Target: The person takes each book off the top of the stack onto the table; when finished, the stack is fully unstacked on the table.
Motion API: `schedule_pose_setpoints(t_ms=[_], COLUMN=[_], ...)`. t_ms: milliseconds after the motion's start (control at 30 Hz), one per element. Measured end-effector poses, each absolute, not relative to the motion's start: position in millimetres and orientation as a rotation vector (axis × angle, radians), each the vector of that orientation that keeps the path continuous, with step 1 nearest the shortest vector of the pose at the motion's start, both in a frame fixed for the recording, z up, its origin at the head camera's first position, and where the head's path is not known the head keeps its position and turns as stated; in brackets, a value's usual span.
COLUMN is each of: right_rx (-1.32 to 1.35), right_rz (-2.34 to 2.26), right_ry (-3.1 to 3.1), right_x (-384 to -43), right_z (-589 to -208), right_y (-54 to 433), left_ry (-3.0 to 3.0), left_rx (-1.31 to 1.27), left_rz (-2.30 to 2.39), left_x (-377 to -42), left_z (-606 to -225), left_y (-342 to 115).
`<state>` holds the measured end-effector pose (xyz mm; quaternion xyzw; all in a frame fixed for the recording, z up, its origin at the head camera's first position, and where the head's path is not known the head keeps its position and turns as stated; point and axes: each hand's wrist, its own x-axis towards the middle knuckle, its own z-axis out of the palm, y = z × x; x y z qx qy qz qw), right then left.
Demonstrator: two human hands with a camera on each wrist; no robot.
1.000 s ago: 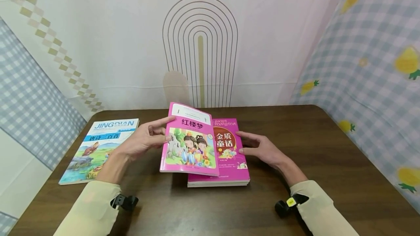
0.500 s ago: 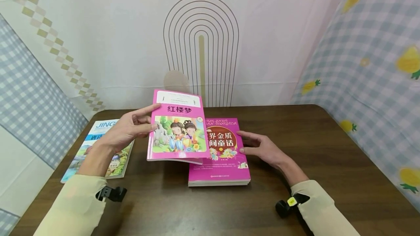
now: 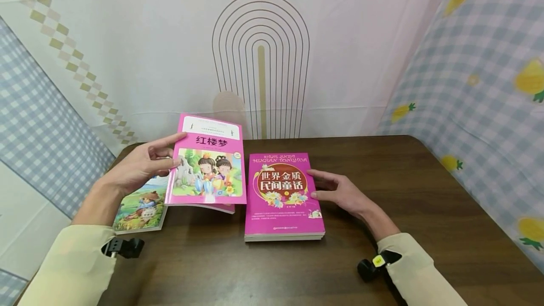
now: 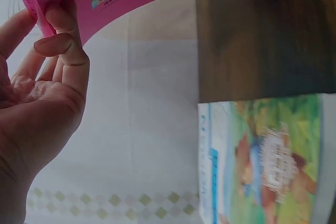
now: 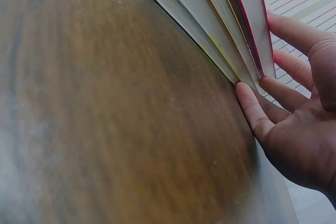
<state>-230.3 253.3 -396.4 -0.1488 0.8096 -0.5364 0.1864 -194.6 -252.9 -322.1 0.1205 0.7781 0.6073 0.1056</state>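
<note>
My left hand (image 3: 137, 163) pinches the left edge of a thin pink paperback book (image 3: 208, 171), thumb and fingers at its spine side. The book is raised and slightly tilted, its front cover with two cartoon figures facing up; the back cover (image 4: 118, 11) shows in the left wrist view. My right hand (image 3: 344, 196) touches the right side of a stack of books topped by a magenta book (image 3: 282, 218). In the right wrist view, extended fingertips lie along the edges of several stacked books (image 5: 220, 30). A book with a landscape cover (image 3: 142, 209) lies partly hidden under the left hand.
The dark wooden table (image 3: 297, 273) extends around the stack and off to the right. Behind it hangs a white cloth (image 3: 170, 37) with an arch print. A checked cloth with pineapples (image 3: 476, 107) hangs on the right side.
My left hand has lifted the pink book off the magenta stack and carried it left, partly over the landscape-cover book. The magenta cover is now uncovered. My right hand has stayed at the stack.
</note>
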Motion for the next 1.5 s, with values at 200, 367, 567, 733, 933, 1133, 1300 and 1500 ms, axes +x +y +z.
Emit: schedule_pose_setpoints(t_ms=[200, 367, 567, 733, 933, 1133, 1300, 1500], right_rx=[-0.397, -0.405, -0.424, -0.421, -0.429, -0.424, -0.434, -0.429], right_rz=[-1.510, -1.512, -1.509, -1.496, -1.502, -1.504, -1.518, -1.521], right_ry=[2.278, 2.270, 2.285, 2.292, 2.277, 2.274, 2.267, 2.260], right_x=[-229.7, -229.8, -231.2, -231.0, -230.7, -230.8, -230.2, -230.3], right_z=[-397.3, -398.2, -397.2, -397.1, -397.4, -397.3, -396.5, -397.3], right_y=[253.9, 253.6, 254.2, 254.5, 254.3, 254.8, 254.9, 254.5], left_ry=[2.123, 2.079, 2.086, 2.186, 2.250, 2.299, 2.374, 2.442], left_rx=[0.361, 0.246, 0.185, 0.149, 0.130, 0.150, 0.157, 0.157], left_rz=[1.878, 1.807, 1.714, 1.587, 1.502, 1.449, 1.347, 1.256], left_x=[-198.0, -199.4, -201.8, -201.1, -201.5, -202.2, -203.9, -204.9], left_z=[-344.8, -365.1, -378.2, -383.8, -389.6, -392.5, -390.5, -388.9], left_y=[-260.7, -265.9, -269.5, -267.9, -262.2, -258.7, -255.6, -252.7])
